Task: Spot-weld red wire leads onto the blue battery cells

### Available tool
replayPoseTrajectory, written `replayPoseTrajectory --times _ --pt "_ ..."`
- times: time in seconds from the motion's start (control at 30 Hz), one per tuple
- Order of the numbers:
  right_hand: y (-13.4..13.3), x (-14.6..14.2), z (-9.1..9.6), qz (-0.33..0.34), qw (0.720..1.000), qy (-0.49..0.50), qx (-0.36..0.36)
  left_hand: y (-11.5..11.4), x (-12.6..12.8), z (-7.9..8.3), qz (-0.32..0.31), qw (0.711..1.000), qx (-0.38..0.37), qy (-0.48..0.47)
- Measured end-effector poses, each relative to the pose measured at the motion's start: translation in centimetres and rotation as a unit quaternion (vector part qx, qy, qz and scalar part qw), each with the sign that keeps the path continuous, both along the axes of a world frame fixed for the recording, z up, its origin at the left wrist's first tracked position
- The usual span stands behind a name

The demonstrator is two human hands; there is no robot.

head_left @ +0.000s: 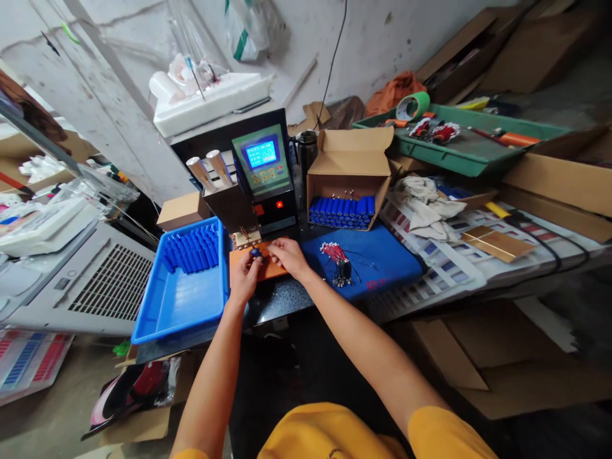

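My left hand (245, 275) and my right hand (287, 255) meet on an orange work plate (275, 270) in front of a spot-welding machine (261, 175). Both hands are closed round a small blue battery cell (255, 253) held between their fingertips just under the machine's welding tips. A blue tray (167, 306) with a row of blue cells (191, 250) lies to the left. An open cardboard box (349, 169) holding more blue cells (342, 212) stands to the right of the machine. A bundle of red-tipped wires (338, 260) lies on a blue mat (387, 255) by my right hand.
A green tray (478, 162) with tape and tools sits at the back right. A rag (425, 201) and printed sheets (473, 252) cover the right side of the bench. An air-conditioner unit (95, 280) stands to the left. Cardboard (449, 357) lies under the bench.
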State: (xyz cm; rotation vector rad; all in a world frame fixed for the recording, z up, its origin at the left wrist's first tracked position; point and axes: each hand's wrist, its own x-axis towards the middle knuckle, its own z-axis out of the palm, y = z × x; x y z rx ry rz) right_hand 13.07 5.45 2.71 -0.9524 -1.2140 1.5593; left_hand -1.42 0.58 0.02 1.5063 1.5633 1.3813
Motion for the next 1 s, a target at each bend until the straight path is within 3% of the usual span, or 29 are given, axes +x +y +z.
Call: replayPoseTrajectory --times 0.37,0.73,1.0 --pt "0.1 -1.4 0.6 0.000 1.000 -0.007 0.025 -0.2 0.4 0.1 0.015 0.999 0.012 0.040" --pt "0.6 -2.5 -0.9 -0.036 0.987 -0.122 0.096 -0.1 0.3 -0.3 0.014 0.999 0.016 0.042" --pt "0.7 -2.8 -1.2 -0.048 0.982 -0.155 0.099 0.1 0.2 -0.6 0.018 0.998 0.016 0.063"
